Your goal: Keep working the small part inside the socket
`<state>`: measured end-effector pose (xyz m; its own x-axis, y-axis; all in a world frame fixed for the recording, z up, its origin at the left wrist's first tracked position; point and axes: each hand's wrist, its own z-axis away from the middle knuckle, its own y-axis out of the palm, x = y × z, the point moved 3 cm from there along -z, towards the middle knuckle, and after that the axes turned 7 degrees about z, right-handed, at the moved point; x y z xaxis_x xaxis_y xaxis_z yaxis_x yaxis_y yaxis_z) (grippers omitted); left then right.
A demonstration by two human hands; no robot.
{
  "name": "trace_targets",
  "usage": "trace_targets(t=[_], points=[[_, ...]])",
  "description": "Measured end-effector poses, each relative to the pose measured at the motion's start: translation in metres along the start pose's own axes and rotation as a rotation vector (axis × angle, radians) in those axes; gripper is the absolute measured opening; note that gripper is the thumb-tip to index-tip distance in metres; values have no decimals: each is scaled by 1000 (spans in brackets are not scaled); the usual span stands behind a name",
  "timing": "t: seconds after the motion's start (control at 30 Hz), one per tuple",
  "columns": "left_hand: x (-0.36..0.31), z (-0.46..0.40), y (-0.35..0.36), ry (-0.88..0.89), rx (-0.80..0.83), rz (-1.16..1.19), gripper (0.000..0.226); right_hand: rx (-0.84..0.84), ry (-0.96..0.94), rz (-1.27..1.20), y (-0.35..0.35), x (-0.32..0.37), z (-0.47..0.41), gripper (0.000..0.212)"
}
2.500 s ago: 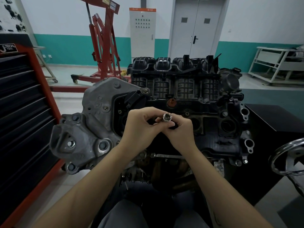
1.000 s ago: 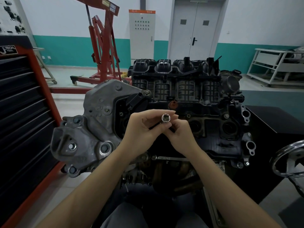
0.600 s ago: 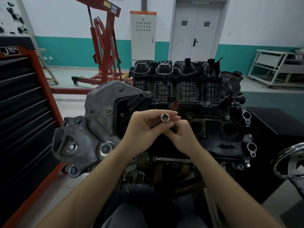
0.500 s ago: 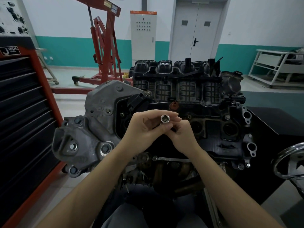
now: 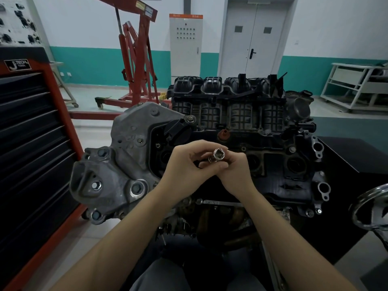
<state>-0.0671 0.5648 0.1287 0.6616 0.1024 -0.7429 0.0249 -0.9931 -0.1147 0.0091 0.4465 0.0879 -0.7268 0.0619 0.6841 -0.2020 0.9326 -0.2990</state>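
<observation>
- While both hands meet at frame centre, the left hand point(image 5: 186, 164) curls its fingers round a chrome socket point(image 5: 219, 153), whose open square-drive end faces the camera.
- Right hand point(image 5: 235, 171) comes in from the right, fingers curled under the socket; it pinches the socket's lower part, and the fingertips are mostly hidden behind the left hand's fingers.
- A second small metal piece point(image 5: 210, 159) sits just left of and below the socket, touching it; can't tell what it is.
- Socket is held in the air in front of the engine point(image 5: 273, 164), over its dark cylinder head area, not touching it.
- Red cap point(image 5: 223, 134) on the engine sits just above the hands in the frame.
- Grey cast housing point(image 5: 126, 156) with bolts fills centre-left, attached to the engine's left end.
- Black intake manifold point(image 5: 226, 95) runs along the top of the engine, above centre.
- Black and red tool cabinet point(image 5: 31, 143) with drawers fills the left edge.
- Red engine hoist point(image 5: 136, 59) stands upper left of centre, on the floor behind the engine.
- White electrical cabinet point(image 5: 185, 45) and grey double door point(image 5: 254, 38) against the far wall, top centre.
- White metal rack point(image 5: 357, 85) at upper right.
- Chrome handwheel point(image 5: 371, 208) partly in frame at right edge, lower.
- Both forearms come up from the bottom edge; grey trousers visible at bottom centre.
</observation>
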Motion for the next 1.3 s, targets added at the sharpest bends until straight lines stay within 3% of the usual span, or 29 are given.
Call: trace_targets(t=[0.1, 0.33, 0.53, 0.7, 0.93, 1.13, 1.3], points=[[0, 0, 2, 18, -66, -61, 23, -16, -30, -9, 0, 2, 0, 25], [0, 1, 0, -39, 63, 68, 32, -14, -12, 4, 0, 1, 2, 20], [0, 1, 1, 7, -81, -117, 18, -37, -39, 4, 2, 0, 1, 19], [2, 2, 1, -64, 27, 42, 30, -19, -60, 64, 2, 3, 3, 22], [2, 2, -2, -34, -48, -69, 22, -76, -24, 14, 4, -3, 4, 18], [2, 3, 2, -64, 80, 42, 29, -28, -45, 108, 3, -1, 4, 19], [0, 2, 0, -12, -63, -64, 23, -68, -17, 33, 2, -3, 2, 15]])
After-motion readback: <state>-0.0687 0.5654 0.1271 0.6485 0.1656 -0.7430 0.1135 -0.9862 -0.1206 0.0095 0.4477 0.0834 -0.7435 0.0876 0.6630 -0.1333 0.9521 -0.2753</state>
